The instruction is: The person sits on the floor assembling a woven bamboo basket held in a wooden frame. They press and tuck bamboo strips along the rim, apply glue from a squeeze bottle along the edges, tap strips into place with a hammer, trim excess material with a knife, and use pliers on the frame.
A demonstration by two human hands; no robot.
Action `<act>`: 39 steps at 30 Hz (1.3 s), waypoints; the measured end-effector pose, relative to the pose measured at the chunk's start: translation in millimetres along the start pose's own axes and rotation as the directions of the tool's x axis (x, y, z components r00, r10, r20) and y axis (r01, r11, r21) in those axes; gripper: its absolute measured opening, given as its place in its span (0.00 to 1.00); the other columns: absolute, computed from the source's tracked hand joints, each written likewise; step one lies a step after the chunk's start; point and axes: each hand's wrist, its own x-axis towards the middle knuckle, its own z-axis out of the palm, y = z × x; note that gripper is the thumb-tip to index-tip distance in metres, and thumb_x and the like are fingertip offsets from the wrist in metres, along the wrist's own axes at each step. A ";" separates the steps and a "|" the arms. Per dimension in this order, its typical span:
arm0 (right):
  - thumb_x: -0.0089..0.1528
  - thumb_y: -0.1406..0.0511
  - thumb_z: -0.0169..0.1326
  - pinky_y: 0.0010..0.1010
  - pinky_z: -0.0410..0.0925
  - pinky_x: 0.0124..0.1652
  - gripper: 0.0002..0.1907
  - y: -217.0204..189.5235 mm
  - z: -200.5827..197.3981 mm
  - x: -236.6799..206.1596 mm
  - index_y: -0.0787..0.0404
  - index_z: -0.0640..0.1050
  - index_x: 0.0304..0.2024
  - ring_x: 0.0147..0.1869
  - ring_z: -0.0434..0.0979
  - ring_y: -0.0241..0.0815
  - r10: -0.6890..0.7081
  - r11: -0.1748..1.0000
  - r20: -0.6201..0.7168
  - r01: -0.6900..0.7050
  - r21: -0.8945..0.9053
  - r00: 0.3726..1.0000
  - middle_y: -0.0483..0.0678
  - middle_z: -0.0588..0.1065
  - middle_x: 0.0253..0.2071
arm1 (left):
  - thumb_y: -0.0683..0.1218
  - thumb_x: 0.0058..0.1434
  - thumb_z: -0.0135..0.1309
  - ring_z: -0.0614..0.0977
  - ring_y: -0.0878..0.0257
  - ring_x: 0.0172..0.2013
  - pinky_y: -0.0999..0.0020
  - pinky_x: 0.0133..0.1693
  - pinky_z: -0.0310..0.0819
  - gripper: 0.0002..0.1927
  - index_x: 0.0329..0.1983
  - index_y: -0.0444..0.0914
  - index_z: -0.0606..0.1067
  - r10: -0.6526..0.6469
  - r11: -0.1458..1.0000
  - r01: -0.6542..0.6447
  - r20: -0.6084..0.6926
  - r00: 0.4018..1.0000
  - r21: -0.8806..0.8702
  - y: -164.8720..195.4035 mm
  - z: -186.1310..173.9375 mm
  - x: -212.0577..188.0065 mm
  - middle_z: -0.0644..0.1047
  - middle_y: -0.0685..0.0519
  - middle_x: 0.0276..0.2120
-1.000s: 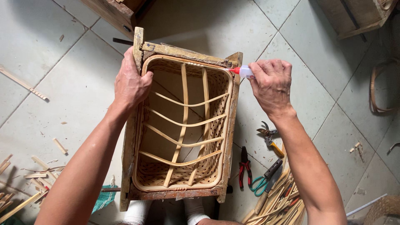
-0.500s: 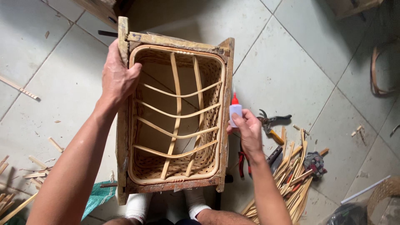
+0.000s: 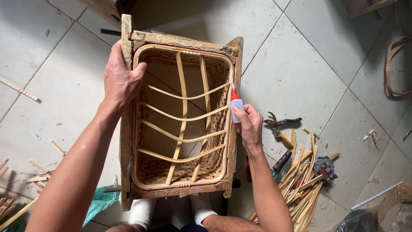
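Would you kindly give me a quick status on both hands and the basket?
Left hand grips wooden frame's left edge. Right hand holds small glue bottle, red tip at woven basket's right rim. Nothing in the way.

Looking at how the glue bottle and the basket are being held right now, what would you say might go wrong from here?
1. The right hand tips the small glue bottle with its red nozzle at the woven basket rim, beside the wooden frame; glue might run onto the frame and bond the two.
2. The left hand grips the frame's far corner alone, so it could tilt.
3. Cutters and bamboo strips lie close by the right elbow and could snag it.
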 end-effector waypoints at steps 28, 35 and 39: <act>0.61 0.54 0.57 0.21 0.64 0.23 0.18 36.5 -11.8 -125.1 0.62 0.75 0.33 0.22 0.70 0.28 0.017 0.997 -0.059 -0.021 -0.079 0.998 0.44 0.74 0.23 | 0.45 0.66 0.58 0.79 0.46 0.57 0.48 0.60 0.71 0.33 0.71 0.38 0.58 0.055 0.997 -0.055 0.001 0.998 0.055 -20.3 8.3 3.8 0.74 0.41 0.58; 0.62 0.55 0.59 0.20 0.62 0.25 0.17 38.7 -12.5 -130.8 0.63 0.74 0.32 0.24 0.68 0.27 0.061 0.995 -0.067 -0.066 -0.079 0.996 0.42 0.73 0.24 | 0.44 0.66 0.55 0.79 0.47 0.58 0.48 0.61 0.71 0.31 0.70 0.39 0.58 0.082 0.995 -0.082 0.002 0.997 0.048 -21.5 9.7 4.5 0.75 0.41 0.58; 0.61 0.56 0.58 0.20 0.62 0.25 0.17 38.2 -12.2 -132.8 0.63 0.75 0.31 0.23 0.68 0.28 0.099 0.990 -0.083 -0.107 -0.091 0.992 0.42 0.73 0.23 | 0.44 0.66 0.55 0.78 0.45 0.57 0.47 0.61 0.71 0.32 0.70 0.37 0.57 0.105 0.992 -0.104 -0.011 0.994 0.071 -20.1 9.3 5.5 0.74 0.40 0.58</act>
